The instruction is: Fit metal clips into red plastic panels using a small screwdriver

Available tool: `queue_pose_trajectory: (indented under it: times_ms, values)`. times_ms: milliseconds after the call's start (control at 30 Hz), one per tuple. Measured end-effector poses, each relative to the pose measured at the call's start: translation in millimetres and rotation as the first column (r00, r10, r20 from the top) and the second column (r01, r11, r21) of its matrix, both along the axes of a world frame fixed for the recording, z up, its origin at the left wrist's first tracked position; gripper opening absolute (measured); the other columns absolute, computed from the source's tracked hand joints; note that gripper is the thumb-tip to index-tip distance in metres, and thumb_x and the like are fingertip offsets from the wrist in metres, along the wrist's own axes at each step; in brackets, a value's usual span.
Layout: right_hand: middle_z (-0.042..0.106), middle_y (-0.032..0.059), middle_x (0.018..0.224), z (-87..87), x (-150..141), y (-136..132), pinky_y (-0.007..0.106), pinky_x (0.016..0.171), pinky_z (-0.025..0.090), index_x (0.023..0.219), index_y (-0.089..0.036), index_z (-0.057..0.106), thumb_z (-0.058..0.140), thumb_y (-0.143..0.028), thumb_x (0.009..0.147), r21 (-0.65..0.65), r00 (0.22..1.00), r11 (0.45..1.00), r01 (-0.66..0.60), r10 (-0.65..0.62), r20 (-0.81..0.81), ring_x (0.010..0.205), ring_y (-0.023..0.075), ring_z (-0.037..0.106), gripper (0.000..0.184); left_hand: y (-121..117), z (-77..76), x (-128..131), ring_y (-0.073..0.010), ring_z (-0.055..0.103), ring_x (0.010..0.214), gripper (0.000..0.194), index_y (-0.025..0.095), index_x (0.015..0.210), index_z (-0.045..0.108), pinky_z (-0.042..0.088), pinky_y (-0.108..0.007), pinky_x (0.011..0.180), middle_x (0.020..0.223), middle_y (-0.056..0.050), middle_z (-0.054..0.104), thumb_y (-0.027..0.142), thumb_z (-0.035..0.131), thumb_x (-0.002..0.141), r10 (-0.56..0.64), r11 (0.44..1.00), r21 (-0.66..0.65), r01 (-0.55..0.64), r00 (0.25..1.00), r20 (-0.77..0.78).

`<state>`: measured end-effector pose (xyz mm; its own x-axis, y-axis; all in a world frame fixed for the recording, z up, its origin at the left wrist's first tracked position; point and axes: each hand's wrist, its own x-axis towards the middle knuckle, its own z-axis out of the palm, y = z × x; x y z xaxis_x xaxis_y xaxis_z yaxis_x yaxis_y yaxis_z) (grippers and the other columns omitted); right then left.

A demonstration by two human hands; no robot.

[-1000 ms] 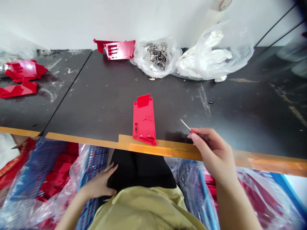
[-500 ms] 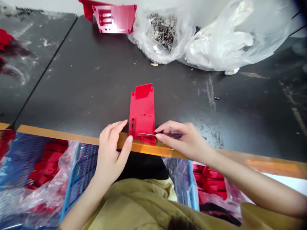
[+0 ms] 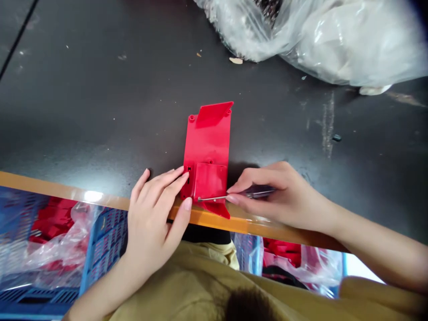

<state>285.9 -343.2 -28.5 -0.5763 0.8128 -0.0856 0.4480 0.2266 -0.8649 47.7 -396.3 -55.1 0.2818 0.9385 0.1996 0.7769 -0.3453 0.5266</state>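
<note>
A red plastic housing [image 3: 210, 142] lies on the dark table, its near end at the orange-taped edge. One flap stands up at its far end, another slants off the near end. My left hand [image 3: 155, 211] is open at its left side, fingers stretched out, fingertips touching the housing by two small slots. My right hand [image 3: 281, 196] pinches a thin metal tool with a dark handle [image 3: 261, 191]; its exact kind does not show. Its shaft reaches left across the near edge of the square raised section, and the tip is close to my left thumb.
Clear plastic bags stand at the back, one with small metal parts [image 3: 267, 9], another with something white [image 3: 351, 44]. Blue crates [image 3: 107, 240] below the table edge hold red plastic parts [image 3: 53, 218] and plastic film. A small dark piece [image 3: 336, 137] lies to the right.
The view has shifted closer and lower over the table. My left fingers have moved onto the housing's left side. The tool stays across its near end, with more of the handle showing.
</note>
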Motion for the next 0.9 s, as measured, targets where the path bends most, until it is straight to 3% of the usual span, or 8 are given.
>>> queue_pose_trajectory:
  times_ms: [200, 367, 567, 700, 900]
  values:
    - [0.07, -0.007, 0.068, 2.0, 2.2, 6.8, 0.016, 0.048, 0.037, 0.084, -0.021, 0.068, 0.066, -0.022, 0.089, 0.058, 0.995, 0.993, -0.1, 0.098, 0.037, 0.049, 0.0028, 0.052, 0.007, 0.1, 11.0, -2.5, -0.0197, 0.057, 0.123, 0.036, 0.022, 0.132, 0.051, 0.026, -0.045, 0.119, 0.136, -0.008, 0.06, 0.033, 0.051, 0.097, -0.021, 0.994, -0.109, 0.023, 1.0, 0.019]
    - [0.061, -0.0092, 0.06, 3.1, 1.6, 11.4, 0.016, 0.045, 0.032, 0.081, -0.019, 0.062, 0.064, -0.021, 0.089, 0.065, 0.991, 0.99, -0.127, 0.125, 0.039, 0.043, 0.0015, 0.037, 0.009, 2.7, 16.8, -4.2, -0.0203, 0.056, 0.122, 0.038, 0.022, 0.131, 0.051, 0.027, -0.046, 0.118, 0.135, -0.009, 0.06, 0.031, 0.058, 0.094, -0.052, 0.986, -0.158, 0.048, 0.998, -0.019]
    - [0.052, -0.0098, 0.056, 4.5, 2.9, 13.0, 0.019, 0.045, 0.029, 0.081, -0.02, 0.06, 0.06, -0.024, 0.093, -0.013, 0.985, 0.987, -0.162, 0.163, 0.065, 0.043, 0.0029, 0.032, 0.013, 6.0, 19.0, -1.7, -0.021, 0.057, 0.121, 0.036, 0.023, 0.128, 0.053, 0.029, -0.045, 0.116, 0.133, -0.007, 0.061, 0.03, 0.059, 0.093, -0.01, 0.986, -0.168, 0.007, 1.0, -0.016]
    - [0.055, -0.0081, 0.06, 7.2, 3.8, 11.6, 0.022, 0.044, 0.027, 0.086, -0.022, 0.063, 0.055, -0.028, 0.097, -0.053, 0.977, 0.981, -0.187, 0.191, 0.095, 0.045, 0.0036, 0.036, 0.015, 7.0, 20.6, 1.6, -0.0219, 0.057, 0.122, 0.034, 0.025, 0.125, 0.054, 0.028, -0.045, 0.115, 0.131, -0.006, 0.062, 0.033, 0.059, 0.093, 0.019, 0.979, -0.203, -0.02, 1.0, -0.01]
    - [0.046, -0.0071, 0.055, 10.6, 0.9, 9.9, 0.026, 0.044, 0.023, 0.076, -0.021, 0.062, 0.05, -0.033, 0.099, -0.055, 0.961, 0.982, -0.182, 0.19, 0.199, 0.046, 0.0061, 0.032, 0.028, 9.7, 24.0, 8.9, -0.0247, 0.057, 0.119, 0.028, 0.028, 0.115, 0.057, 0.032, -0.05, 0.11, 0.123, -0.004, 0.063, 0.039, 0.064, 0.09, 0.116, 0.959, -0.262, -0.105, 0.993, 0.03]
